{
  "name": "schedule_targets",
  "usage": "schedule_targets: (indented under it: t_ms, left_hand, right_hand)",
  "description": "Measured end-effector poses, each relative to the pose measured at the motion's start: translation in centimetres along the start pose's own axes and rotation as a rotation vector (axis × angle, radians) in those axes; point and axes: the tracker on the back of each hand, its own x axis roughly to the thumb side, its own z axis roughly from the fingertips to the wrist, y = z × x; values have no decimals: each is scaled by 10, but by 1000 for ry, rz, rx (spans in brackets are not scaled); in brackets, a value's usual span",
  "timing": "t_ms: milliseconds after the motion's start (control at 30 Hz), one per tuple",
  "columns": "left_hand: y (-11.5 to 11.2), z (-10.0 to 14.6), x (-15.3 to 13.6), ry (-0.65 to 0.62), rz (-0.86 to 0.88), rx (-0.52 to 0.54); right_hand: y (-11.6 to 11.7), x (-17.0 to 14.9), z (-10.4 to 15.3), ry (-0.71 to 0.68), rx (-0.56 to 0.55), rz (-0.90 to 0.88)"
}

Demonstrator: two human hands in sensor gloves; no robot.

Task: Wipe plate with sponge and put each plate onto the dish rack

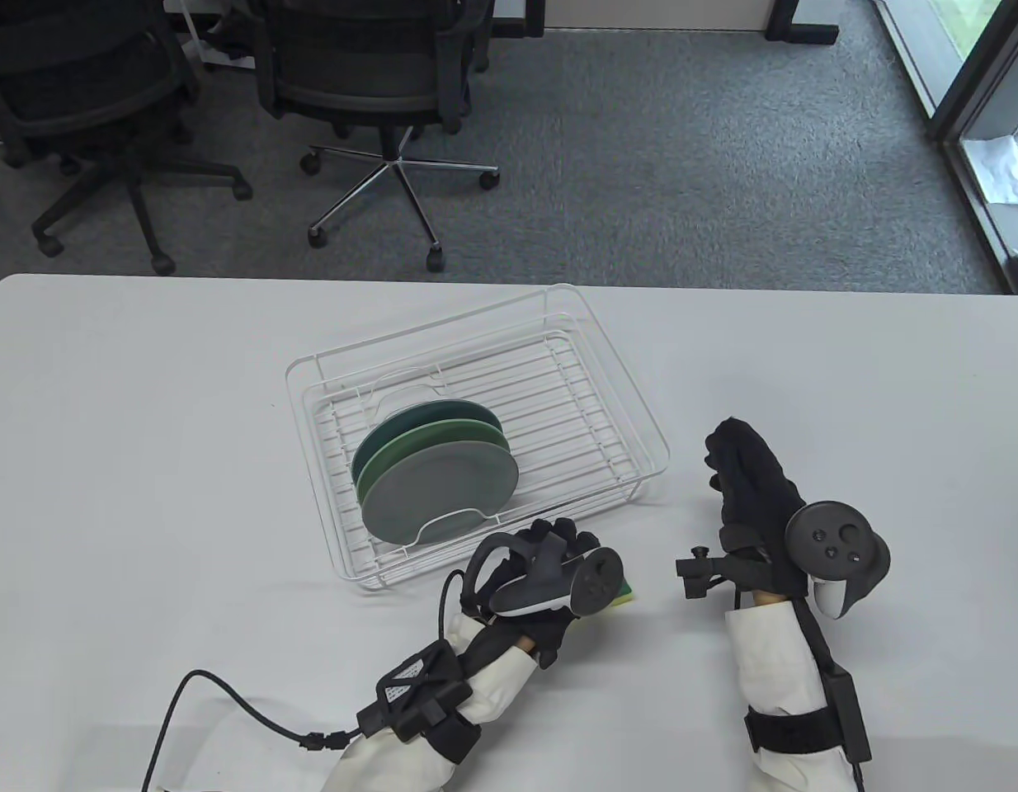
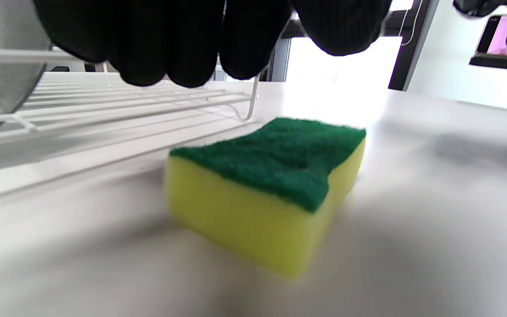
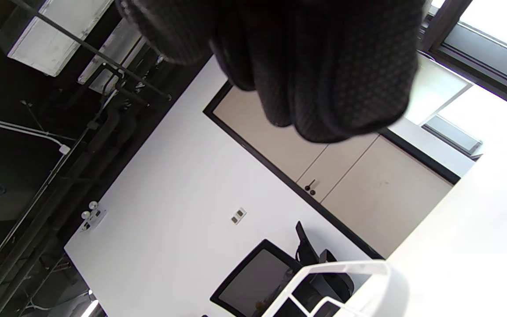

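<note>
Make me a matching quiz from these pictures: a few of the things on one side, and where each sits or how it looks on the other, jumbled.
Things:
1. yellow sponge with green scouring top
2. grey and green round plates
3. white wire dish rack
4. right hand in black glove

States:
A. standing on edge in the rack
B. lying on the white table under the left hand
C. resting beside the rack, holding nothing
D. holding three plates

Pairs: 1-B, 2-A, 3-D, 4-C

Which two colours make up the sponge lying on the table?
The rectangular sponge is yellow with a dark green top, clearest in the left wrist view.
</note>
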Motion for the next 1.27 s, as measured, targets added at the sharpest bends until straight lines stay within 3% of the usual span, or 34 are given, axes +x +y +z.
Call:
schedule_targets:
  t_ms: [167, 367, 467, 600, 733, 933, 1067, 1267]
  left_hand:
    - [35, 15, -6, -42, 42, 89]
    - [82, 61, -44, 16, 36, 351]
    - [92, 86, -70, 91, 1, 489]
    - [88, 116, -109, 220, -80, 648]
    - [73, 131, -144, 345, -134, 628]
    - [44, 146, -184, 442, -128, 499]
    - [34, 150, -194, 453, -118, 436]
    - [30, 147, -194, 447, -151, 406]
  right_hand:
    - [-1, 17, 1, -90, 1, 118]
    - [-2, 45, 7, -238, 3, 323]
    - [-2, 54, 12, -292, -9, 398]
    - [1, 57, 18, -363, -52, 516]
    - [8, 54, 18, -384, -31, 614]
    - [15, 51, 21, -371, 27, 703]
    - [22, 47, 22, -362, 102, 790]
    - [29, 39, 21, -345, 121, 793]
